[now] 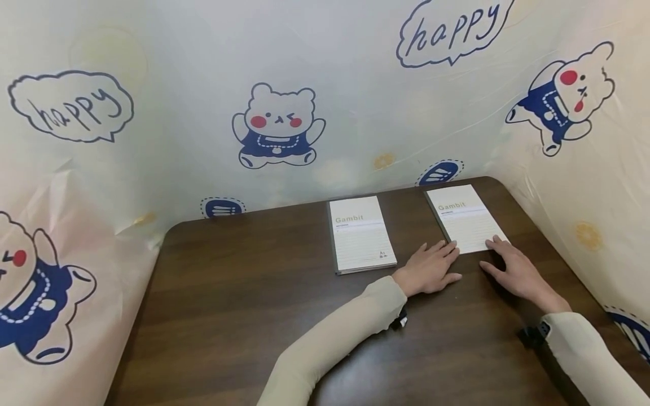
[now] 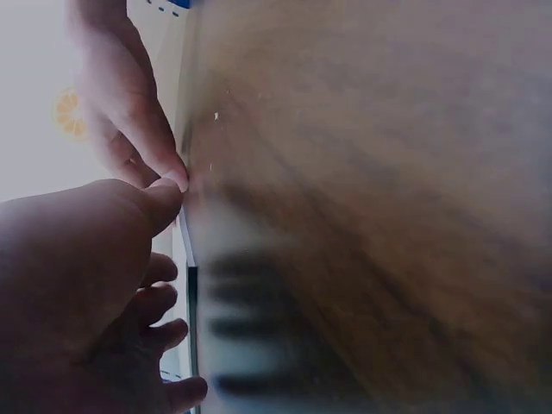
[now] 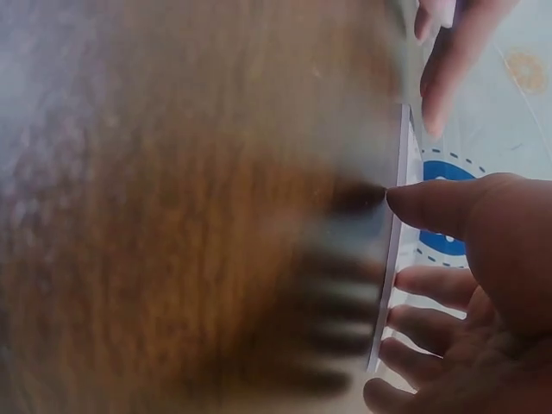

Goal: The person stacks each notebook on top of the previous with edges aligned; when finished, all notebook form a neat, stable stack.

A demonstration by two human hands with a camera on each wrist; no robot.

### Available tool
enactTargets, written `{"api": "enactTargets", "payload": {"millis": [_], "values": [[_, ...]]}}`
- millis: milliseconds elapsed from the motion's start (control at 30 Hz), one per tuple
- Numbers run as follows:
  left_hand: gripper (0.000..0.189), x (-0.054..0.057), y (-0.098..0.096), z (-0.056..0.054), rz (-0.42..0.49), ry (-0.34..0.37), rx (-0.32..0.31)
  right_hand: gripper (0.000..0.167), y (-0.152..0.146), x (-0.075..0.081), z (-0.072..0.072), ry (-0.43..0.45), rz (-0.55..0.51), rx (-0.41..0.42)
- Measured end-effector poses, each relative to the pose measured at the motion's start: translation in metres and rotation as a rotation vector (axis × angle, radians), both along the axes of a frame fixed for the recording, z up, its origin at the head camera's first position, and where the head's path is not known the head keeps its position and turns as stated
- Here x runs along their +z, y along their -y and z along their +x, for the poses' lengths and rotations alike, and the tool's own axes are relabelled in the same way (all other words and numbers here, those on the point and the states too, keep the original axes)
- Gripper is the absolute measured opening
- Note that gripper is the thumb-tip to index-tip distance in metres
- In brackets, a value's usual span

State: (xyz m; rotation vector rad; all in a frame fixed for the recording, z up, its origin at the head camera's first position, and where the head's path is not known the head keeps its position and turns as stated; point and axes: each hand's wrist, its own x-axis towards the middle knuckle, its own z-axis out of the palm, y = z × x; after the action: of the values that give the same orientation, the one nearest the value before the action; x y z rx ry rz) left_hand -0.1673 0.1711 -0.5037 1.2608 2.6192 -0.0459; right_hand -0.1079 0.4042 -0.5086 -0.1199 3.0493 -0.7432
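Note:
A white "Gambit" notebook (image 1: 469, 223) with a dark spine lies on the table's right part. My left hand (image 1: 427, 269) is at its lower left corner, the fingers extended along the spine side. At the lower right corner is my right hand (image 1: 520, 273), its fingertips on the cover's edge and its thumb apart from the fingers. In the right wrist view, the fingers (image 3: 423, 280) line up along the notebook's thin edge (image 3: 394, 237). Left of the hands lies a similar notebook stack (image 1: 361, 239), which neither hand touches.
The dark brown wooden table (image 1: 228, 293) has rounded far corners. A pale sheet (image 1: 178, 129) printed with bears and "happy" bubbles hangs around its back and sides. Long light sleeves (image 1: 340, 332) cover both arms, with a dark band at each wrist.

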Motion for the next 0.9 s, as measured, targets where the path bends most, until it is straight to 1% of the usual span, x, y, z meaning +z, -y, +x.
{"api": "enactTargets", "payload": {"millis": [167, 400, 500, 700, 900], "values": [[0.070, 0.002, -0.003, 0.000, -0.044, 0.009, 0.018, 0.064, 0.002, -0.004, 0.002, -0.036, -0.003, -0.015], [0.070, 0.001, -0.002, 0.004, -0.036, 0.001, 0.020, 0.062, 0.006, -0.003, 0.007, -0.051, 0.013, -0.015], [0.070, 0.004, 0.001, 0.007, -0.045, -0.002, 0.022, 0.062, 0.010, -0.001, 0.011, -0.054, 0.019, -0.008], [0.068, 0.012, 0.008, 0.018, -0.072, -0.022, 0.018, 0.062, 0.019, 0.002, 0.021, -0.056, 0.017, 0.007], [0.068, 0.017, 0.022, 0.035, -0.113, -0.053, 0.003, 0.061, 0.033, 0.001, 0.039, -0.071, -0.010, 0.012]]}}
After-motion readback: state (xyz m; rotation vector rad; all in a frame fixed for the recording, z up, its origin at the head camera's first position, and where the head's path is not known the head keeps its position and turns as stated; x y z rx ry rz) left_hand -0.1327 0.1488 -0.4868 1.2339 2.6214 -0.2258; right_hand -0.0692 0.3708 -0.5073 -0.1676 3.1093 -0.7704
